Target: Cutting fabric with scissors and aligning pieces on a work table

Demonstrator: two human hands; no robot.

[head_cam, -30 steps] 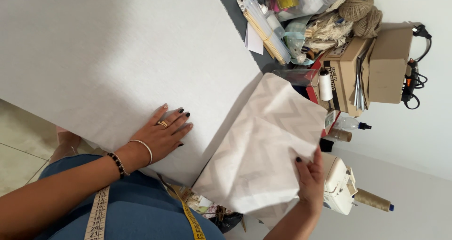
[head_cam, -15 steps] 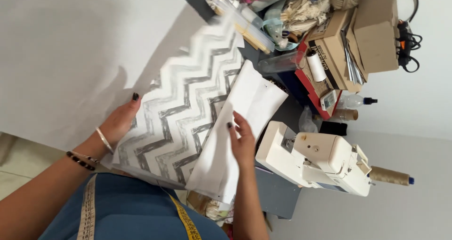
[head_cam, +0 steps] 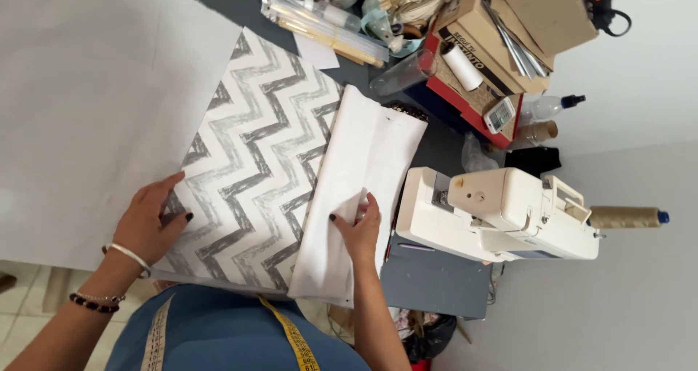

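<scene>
My left hand [head_cam: 149, 222] lies spread flat, pinning the grey-and-white zigzag cotton panel [head_cam: 251, 174] on the table before me. My right hand [head_cam: 358, 229] pinches the folded white lining flap [head_cam: 356, 189] beside the white sewing machine [head_cam: 502, 214]. I'd smooth outward, keeping edges aligned.

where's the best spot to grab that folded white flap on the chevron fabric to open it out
Judging by its pose, take the white flap by its free long edge on the sewing machine side, about where the right hand rests. Its other long edge runs onto the chevron fabric, which the left hand pins flat, so pinch from the right.
</scene>
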